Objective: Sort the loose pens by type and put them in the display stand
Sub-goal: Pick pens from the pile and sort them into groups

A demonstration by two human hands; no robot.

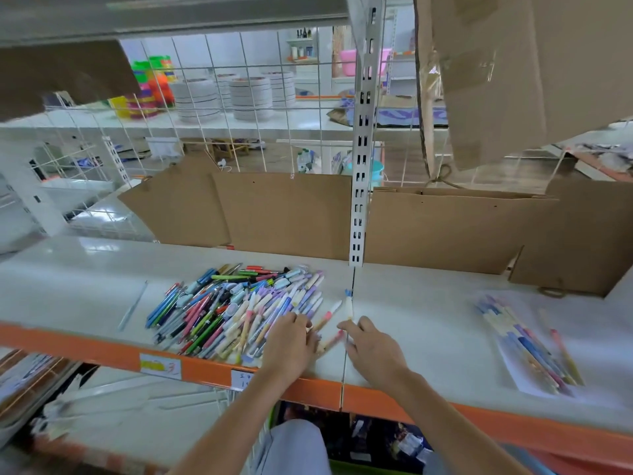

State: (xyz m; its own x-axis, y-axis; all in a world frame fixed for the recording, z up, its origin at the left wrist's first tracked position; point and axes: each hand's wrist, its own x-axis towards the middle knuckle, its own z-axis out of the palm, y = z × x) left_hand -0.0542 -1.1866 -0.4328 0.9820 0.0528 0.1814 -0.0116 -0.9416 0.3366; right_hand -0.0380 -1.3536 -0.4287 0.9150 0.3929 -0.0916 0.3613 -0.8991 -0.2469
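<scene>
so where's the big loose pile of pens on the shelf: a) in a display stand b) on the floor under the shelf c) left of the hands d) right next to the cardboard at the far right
c: the pile of pens lies on the white shelf, mostly to the left of the left hand and the right hand.

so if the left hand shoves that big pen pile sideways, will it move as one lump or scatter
Probably scatters: the pen pile is loose, with pens crossing at many angles. The round barrels look apt to roll on the smooth shelf, possibly over the orange front edge. The left hand sits at its right side.
</scene>
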